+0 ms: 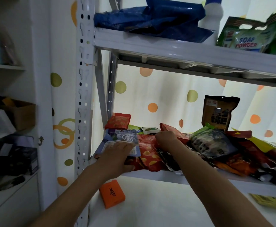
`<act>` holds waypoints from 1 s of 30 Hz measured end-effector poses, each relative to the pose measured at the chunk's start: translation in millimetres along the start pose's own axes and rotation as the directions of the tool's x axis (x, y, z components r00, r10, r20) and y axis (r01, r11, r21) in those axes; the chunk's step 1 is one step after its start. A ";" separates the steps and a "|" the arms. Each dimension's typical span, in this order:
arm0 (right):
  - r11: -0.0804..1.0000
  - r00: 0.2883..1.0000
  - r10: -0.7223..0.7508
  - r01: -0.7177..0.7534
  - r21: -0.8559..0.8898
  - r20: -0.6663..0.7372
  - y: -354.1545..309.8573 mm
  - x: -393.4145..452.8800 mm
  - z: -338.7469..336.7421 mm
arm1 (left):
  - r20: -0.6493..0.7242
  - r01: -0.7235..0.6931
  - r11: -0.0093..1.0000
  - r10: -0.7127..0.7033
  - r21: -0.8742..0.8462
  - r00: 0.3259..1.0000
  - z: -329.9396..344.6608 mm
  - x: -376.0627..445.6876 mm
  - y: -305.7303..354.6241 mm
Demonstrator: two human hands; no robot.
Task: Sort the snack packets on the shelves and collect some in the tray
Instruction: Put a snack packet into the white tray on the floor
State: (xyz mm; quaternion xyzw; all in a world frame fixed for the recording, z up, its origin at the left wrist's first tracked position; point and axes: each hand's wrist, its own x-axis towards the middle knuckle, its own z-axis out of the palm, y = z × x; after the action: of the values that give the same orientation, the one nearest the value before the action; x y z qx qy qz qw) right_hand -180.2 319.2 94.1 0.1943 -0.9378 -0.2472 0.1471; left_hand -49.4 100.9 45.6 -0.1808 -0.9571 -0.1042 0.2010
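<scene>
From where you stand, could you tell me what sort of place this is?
Probably a home storeroom or utility corner: white slotted metal shelving holds heaped snack packets, with a soap powder bag above, against a dotted curtain.

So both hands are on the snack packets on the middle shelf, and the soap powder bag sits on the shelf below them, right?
Not quite. The head view shows the soap powder bag on the shelf above, not below. The left hand and right hand are indeed on the snack packets on the middle shelf.
</scene>
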 end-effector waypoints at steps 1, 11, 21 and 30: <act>1.000 1.000 -0.001 0.001 -0.021 -0.013 0.4 -0.1 1.4 | 0.016 -0.017 1.000 0.017 0.009 1.000 -1.4 2.5 5.0; 0.998 0.988 0.054 -0.052 0.019 -0.146 13.4 6.1 10.6 | 0.163 -0.115 0.972 0.081 0.206 0.983 10.3 16.4 20.2; 0.825 0.909 0.391 -0.277 0.493 -0.144 46.0 6.6 -26.8 | 0.138 -0.096 0.987 0.077 0.130 0.987 8.4 11.3 16.7; 0.146 0.772 0.632 -0.034 0.989 -0.067 39.3 -26.8 -17.1 | 0.048 -0.093 0.995 0.091 0.047 0.995 -1.7 8.4 27.6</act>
State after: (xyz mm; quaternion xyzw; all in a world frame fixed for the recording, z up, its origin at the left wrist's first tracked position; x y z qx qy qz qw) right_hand -161.7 355.5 124.0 0.0716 -0.8318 0.4775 0.2737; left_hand -45.3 128.2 54.3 -0.2219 -0.9544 -0.0672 0.1881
